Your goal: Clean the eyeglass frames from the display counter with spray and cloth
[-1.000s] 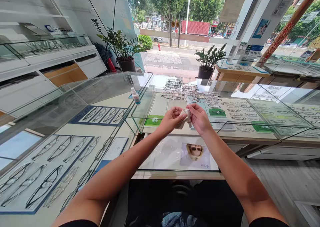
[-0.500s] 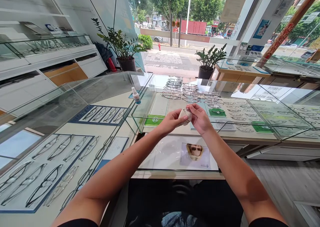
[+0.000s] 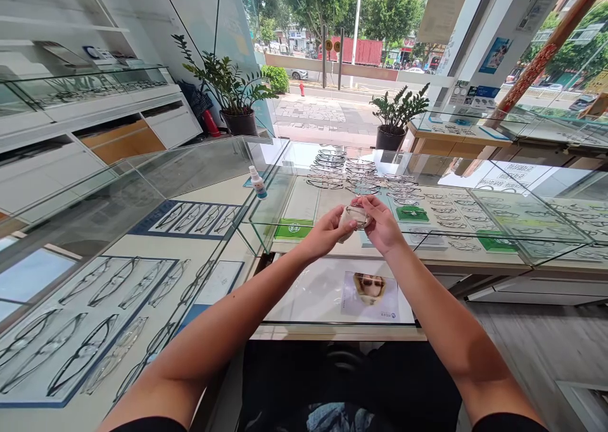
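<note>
Both my hands meet above the glass counter (image 3: 311, 261). My left hand (image 3: 327, 232) is closed on a pale cream cloth (image 3: 349, 215), bunched between thumb and fingers. My right hand (image 3: 381, 222) pinches a thin-rimmed pair of glasses (image 3: 367, 225) at its side. One lens lies against the cloth; the rest of the frame is partly hidden by my fingers. A white spray bottle (image 3: 258, 184) stands on the glass to the left of my hands.
Rows of glasses (image 3: 327, 169) lie beyond my hands. More frames rest on trays (image 3: 90, 330) in the left case. Green packets (image 3: 293, 228) and a leaflet (image 3: 371, 298) are near my hands. Potted plants (image 3: 242, 123) stand by the window.
The glasses and cloth have turned between my hands, so more of the thin rim faces me. My arms have stayed in almost the same place.
</note>
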Demonstrator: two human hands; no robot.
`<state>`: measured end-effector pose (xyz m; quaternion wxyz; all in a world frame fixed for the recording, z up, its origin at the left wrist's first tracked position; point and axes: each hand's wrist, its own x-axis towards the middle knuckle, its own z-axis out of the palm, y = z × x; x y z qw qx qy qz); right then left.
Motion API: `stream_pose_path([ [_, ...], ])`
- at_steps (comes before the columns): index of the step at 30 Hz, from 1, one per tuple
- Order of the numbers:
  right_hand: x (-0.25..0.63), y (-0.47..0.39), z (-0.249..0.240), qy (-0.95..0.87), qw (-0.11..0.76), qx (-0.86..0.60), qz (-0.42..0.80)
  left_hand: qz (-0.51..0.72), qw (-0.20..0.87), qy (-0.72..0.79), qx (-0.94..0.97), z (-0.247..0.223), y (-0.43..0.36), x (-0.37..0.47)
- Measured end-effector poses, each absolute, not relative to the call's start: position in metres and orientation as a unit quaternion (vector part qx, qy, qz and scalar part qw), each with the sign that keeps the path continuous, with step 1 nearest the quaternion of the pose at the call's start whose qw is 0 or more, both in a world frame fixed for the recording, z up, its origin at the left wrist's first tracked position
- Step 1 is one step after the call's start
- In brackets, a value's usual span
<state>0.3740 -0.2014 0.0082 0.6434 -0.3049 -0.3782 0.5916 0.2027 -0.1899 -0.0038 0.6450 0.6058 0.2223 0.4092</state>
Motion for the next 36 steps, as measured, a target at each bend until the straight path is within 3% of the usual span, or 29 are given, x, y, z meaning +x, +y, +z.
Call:
stream_pose_path([
  [9, 0.37, -0.202, 0.006, -0.373, 0.632, -0.291, 0.614, 0.397, 0.654, 0.214, 0.607, 0.0, -0.192, 0.2],
  [36, 0.356, -0.204, 0.001, -0.372, 0.617, -0.289, 0.63, 0.529, 0.503, 0.336, 0.595, -0.008, -0.187, 0.205],
])
